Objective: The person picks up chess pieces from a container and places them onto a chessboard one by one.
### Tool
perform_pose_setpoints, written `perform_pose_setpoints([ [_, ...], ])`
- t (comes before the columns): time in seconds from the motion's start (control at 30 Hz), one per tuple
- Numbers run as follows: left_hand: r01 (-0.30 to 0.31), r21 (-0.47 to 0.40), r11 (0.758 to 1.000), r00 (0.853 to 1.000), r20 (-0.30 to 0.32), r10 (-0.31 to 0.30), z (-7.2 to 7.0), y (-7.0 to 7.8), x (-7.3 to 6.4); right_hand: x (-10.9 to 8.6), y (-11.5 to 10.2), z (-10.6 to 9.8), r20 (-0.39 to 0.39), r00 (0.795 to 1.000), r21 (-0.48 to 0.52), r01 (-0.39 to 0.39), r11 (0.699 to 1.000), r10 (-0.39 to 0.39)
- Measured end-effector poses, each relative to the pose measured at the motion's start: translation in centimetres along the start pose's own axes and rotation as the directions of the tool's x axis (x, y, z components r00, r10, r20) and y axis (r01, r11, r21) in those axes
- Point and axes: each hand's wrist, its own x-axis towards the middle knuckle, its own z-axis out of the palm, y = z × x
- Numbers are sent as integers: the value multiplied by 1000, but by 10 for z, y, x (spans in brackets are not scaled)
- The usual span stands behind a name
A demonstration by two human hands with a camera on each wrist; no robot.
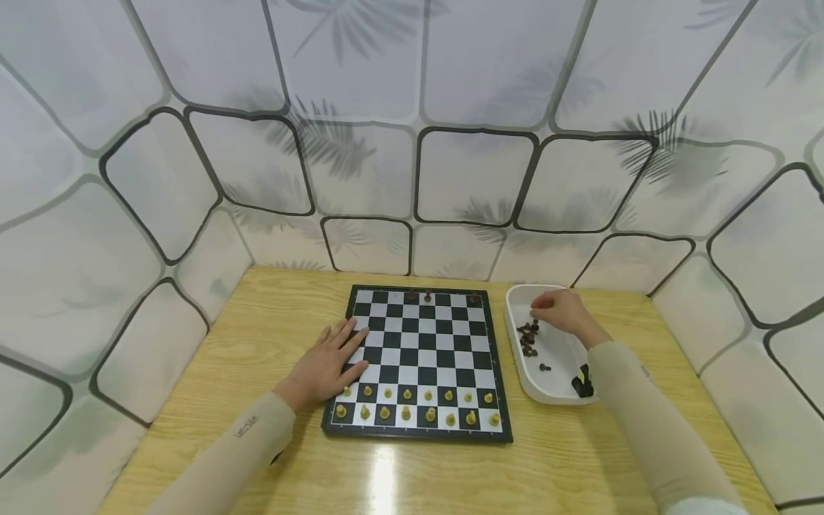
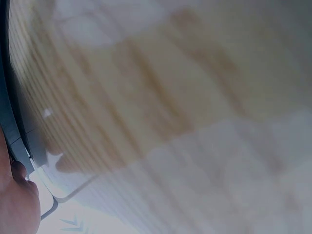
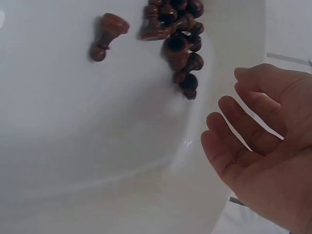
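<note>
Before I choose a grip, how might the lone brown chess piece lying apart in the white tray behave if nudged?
The brown chess piece will probably roll in a curve: it lies on its side, with a base wider than its round head. It might also slide, since the white tray looks smooth inside.

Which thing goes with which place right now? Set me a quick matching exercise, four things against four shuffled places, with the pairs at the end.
Things
1. Left hand
2. Right hand
3. Yellow chess pieces
4. Cluster of dark brown pieces

Places
A. In two rows on the board, at the side nearest the person
B. Lying inside the white tray
C. Resting on the board's left edge, fingers spread
D. Above the far end of the tray

Pairs: 1-C, 2-D, 3-A, 4-B
</note>
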Motion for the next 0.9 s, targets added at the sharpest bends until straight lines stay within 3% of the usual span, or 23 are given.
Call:
perform_pose_setpoints([
  [0.27,6,-8,1000,1000,-2,-6,3,-1,0,6,11,4,26,1000,-30,5,1000,-4],
  [0.5,-5,-7,1000,1000,-15,5,0,0,0,8,12,6,138,990,13,-41,999,39],
  [0.9,-1,-17,1000,1000,-19,1,0,0,-1,11,14,8,194,980,20,-52,998,47],
])
